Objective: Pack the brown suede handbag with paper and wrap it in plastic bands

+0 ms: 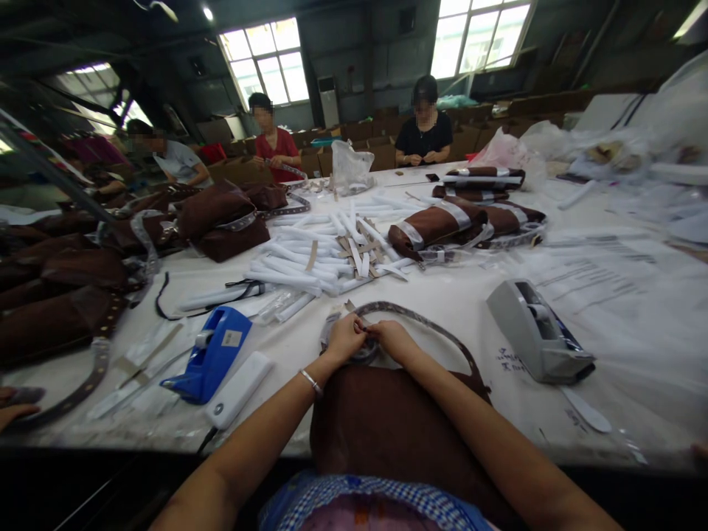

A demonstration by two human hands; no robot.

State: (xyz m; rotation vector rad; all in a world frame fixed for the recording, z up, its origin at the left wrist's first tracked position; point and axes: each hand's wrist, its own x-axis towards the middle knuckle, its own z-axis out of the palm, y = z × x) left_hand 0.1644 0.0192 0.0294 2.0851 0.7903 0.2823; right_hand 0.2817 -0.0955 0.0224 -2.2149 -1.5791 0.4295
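A brown bag (387, 428) lies flat in front of me on the white table (470, 310). Its strap (420, 321), wrapped in clear plastic, loops away from it. My left hand (344, 338) and my right hand (394, 341) meet at the top edge of the bag. Both have their fingers pinched on the strap end where it joins the bag. A bracelet sits on my left wrist.
A blue tape dispenser (213, 354) and a white flat device (239, 389) lie to the left, a grey tape dispenser (536, 332) to the right. White paper rolls (310, 258) and brown bags (221, 221) fill the middle. Three people sit at the far side; another hand (14, 409) shows at left.
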